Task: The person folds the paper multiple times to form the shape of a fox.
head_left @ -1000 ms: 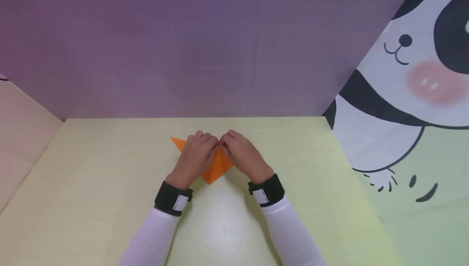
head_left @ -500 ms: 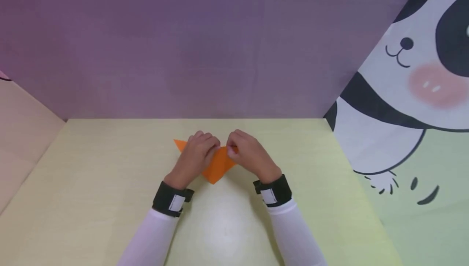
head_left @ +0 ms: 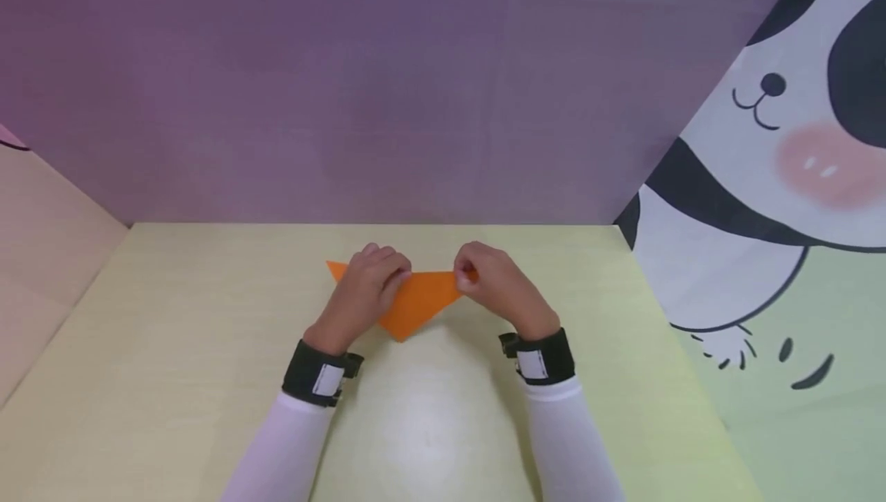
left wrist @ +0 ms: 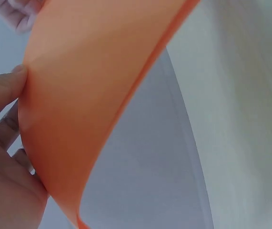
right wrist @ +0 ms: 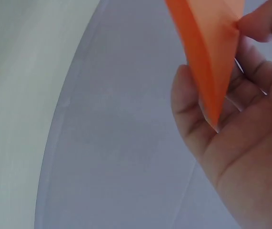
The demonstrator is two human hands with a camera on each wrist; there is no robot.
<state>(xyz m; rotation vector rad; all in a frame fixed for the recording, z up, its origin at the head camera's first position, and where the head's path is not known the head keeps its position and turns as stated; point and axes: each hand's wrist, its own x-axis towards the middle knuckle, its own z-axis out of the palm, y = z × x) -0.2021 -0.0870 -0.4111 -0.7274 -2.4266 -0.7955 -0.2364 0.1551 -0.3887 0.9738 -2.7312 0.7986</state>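
A sheet of orange paper (head_left: 421, 304), folded into a triangle, is held between both hands with one corner pointing toward the person. The left hand (head_left: 369, 287) pinches its long upper edge left of the middle; a pointed corner sticks out beyond the fingers. In the left wrist view the paper (left wrist: 88, 81) bows, with layers showing along one edge, and the left thumb (left wrist: 7, 88) presses on it. The right hand (head_left: 501, 287) pinches the right end. In the right wrist view, thumb and curled fingers (right wrist: 188, 105) lie about the narrow paper tip (right wrist: 212, 71).
The pale table (head_left: 173, 348) lies under both hands, and a purple wall (head_left: 360, 102) rises at its far edge. A panda picture (head_left: 747, 179) covers the right side. Each wrist wears a black band (head_left: 318, 373) over a white sleeve (head_left: 284, 448).
The right hand has slid rightward along the upper edge, away from the left hand, to the paper's right end. More of the orange paper shows between the hands. The left hand has barely moved.
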